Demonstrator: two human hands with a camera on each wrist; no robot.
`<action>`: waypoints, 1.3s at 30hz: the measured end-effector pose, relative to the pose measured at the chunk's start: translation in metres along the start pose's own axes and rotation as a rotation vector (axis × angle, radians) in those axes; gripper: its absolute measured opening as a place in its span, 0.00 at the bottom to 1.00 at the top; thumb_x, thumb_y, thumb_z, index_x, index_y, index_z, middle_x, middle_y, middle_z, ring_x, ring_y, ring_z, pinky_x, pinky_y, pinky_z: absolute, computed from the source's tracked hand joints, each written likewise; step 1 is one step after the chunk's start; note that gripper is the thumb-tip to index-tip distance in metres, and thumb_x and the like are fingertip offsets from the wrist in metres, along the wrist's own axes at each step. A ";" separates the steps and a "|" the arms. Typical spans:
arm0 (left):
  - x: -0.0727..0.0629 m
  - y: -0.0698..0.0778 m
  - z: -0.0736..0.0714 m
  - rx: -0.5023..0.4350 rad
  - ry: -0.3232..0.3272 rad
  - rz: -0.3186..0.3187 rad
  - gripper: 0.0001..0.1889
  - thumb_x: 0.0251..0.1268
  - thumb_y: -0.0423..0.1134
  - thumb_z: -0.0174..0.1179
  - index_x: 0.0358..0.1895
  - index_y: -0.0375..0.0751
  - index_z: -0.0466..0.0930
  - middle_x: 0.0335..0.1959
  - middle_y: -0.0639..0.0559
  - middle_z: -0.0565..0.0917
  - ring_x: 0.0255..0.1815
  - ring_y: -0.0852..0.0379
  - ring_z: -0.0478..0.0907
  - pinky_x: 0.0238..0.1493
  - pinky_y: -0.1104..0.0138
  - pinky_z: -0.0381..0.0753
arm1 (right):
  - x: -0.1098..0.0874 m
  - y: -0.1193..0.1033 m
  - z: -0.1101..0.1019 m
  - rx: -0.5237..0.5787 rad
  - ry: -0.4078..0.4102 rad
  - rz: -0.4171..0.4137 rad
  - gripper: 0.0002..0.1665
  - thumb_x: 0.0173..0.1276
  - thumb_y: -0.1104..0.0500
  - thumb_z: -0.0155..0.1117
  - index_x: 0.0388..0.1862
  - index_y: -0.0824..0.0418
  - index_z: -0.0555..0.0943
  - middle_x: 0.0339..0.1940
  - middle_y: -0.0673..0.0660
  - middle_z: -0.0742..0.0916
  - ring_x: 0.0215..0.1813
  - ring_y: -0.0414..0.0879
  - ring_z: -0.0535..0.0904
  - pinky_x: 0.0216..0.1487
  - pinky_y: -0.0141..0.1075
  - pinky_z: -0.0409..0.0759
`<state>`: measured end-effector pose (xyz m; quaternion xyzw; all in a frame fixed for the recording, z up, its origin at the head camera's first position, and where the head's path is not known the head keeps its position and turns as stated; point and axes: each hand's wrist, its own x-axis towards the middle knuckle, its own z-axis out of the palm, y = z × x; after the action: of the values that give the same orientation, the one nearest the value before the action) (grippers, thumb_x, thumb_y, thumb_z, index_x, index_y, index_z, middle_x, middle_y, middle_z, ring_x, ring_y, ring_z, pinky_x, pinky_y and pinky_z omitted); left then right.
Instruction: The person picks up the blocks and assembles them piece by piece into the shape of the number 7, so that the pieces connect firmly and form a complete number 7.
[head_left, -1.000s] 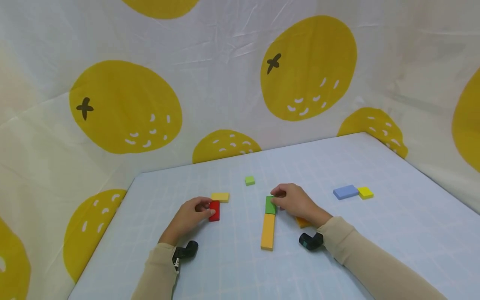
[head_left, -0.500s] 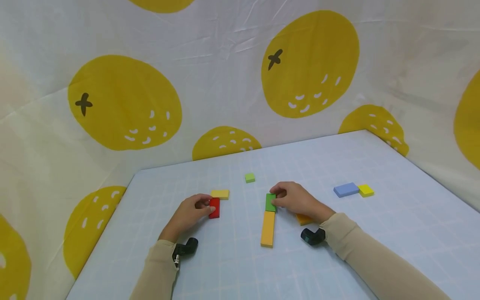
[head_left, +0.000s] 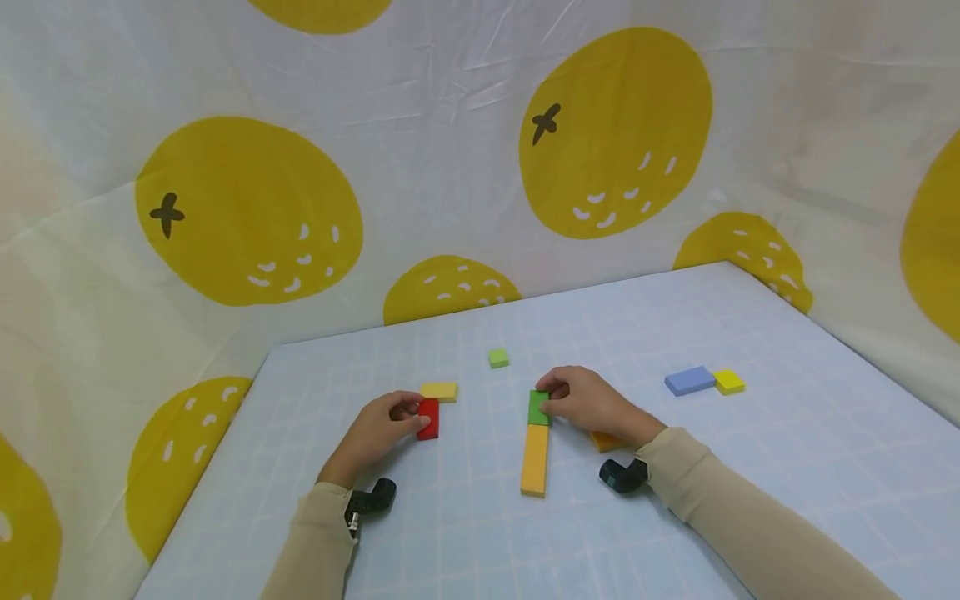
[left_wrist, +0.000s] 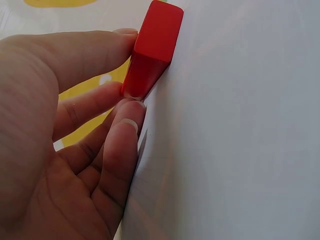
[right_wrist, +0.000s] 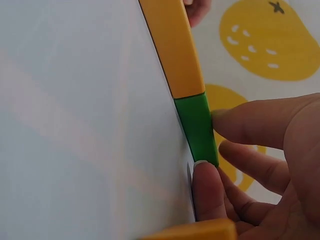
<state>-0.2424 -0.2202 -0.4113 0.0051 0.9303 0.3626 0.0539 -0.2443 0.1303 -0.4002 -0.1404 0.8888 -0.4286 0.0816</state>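
Observation:
A red block lies flat on the table at the left, its far end beside a pale yellow block. My left hand holds the red block, thumb on one face and fingertips at its end, as the left wrist view shows. Right of the middle, a green block stands end to end with a long orange block, the two making a line. My right hand pinches the green block between thumb and curled fingers. Another orange block is partly hidden under my right wrist.
A small light green block lies farther back, between the hands. At the right, a blue block touches a bright yellow block. A fruit-patterned curtain rises behind the pale blue checked table.
Both hands stay at their blocks, and the blocks keep their places. Only a slight shift of the head view shows; a reddish bit near the right fingers, seen earlier, is now hidden.

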 end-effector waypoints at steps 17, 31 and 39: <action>0.000 0.001 0.000 0.009 0.002 0.015 0.24 0.64 0.48 0.69 0.62 0.49 0.79 0.48 0.55 0.81 0.48 0.54 0.75 0.53 0.58 0.80 | 0.003 0.000 -0.002 -0.006 -0.012 0.006 0.17 0.67 0.58 0.71 0.53 0.57 0.83 0.42 0.51 0.82 0.44 0.47 0.75 0.46 0.38 0.77; -0.002 0.001 0.001 0.002 -0.005 0.003 0.24 0.64 0.48 0.69 0.62 0.49 0.78 0.47 0.54 0.81 0.49 0.53 0.75 0.52 0.58 0.80 | 0.001 0.001 -0.001 -0.004 -0.018 0.009 0.17 0.67 0.56 0.70 0.54 0.57 0.82 0.44 0.50 0.83 0.45 0.47 0.76 0.47 0.39 0.78; -0.002 0.004 -0.002 -0.009 -0.025 -0.028 0.27 0.60 0.51 0.72 0.62 0.51 0.78 0.48 0.54 0.81 0.50 0.52 0.75 0.51 0.59 0.81 | 0.001 0.004 -0.006 0.043 -0.020 0.043 0.18 0.68 0.54 0.69 0.55 0.56 0.82 0.45 0.50 0.84 0.42 0.46 0.80 0.46 0.38 0.81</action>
<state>-0.2411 -0.2185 -0.4066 -0.0034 0.9279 0.3659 0.0707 -0.2474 0.1372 -0.3993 -0.1240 0.8812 -0.4445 0.1028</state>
